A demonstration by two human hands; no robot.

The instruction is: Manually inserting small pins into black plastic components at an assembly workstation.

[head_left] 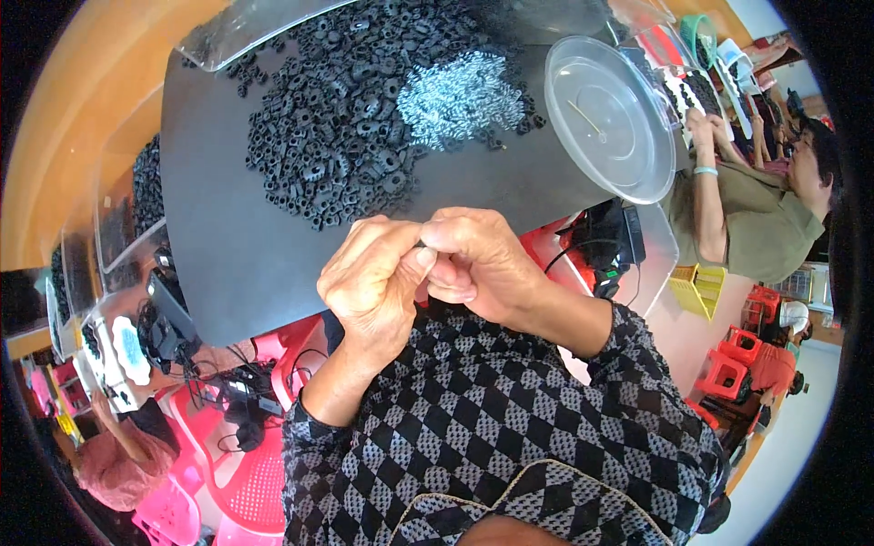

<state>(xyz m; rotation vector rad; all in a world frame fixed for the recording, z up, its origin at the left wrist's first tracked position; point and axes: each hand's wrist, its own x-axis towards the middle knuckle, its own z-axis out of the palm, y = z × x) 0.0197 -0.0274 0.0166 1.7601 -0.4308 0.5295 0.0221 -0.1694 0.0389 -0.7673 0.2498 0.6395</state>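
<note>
My left hand (366, 278) and my right hand (482, 259) meet above the near edge of the dark table (218, 227). Both are closed, fingertips pinched together around a small dark piece (421, 244); fingers cover most of it, so its kind cannot be made out. Beyond them spreads a large heap of small black plastic parts (319, 136), many with openings through them. On its right side lies a pile of small silvery coil springs (464, 98). To the right of the springs sits a round clear plastic lid or tray (628, 164), with a thin yellowish strip inside.
A clear plastic bin (218, 41) borders the heap at the far left. Pink plastic chairs (250, 473) and tangled black cables (241, 391) are at lower left. At right, a person in a green shirt (774, 223) works at another table, near a yellow basket (699, 291).
</note>
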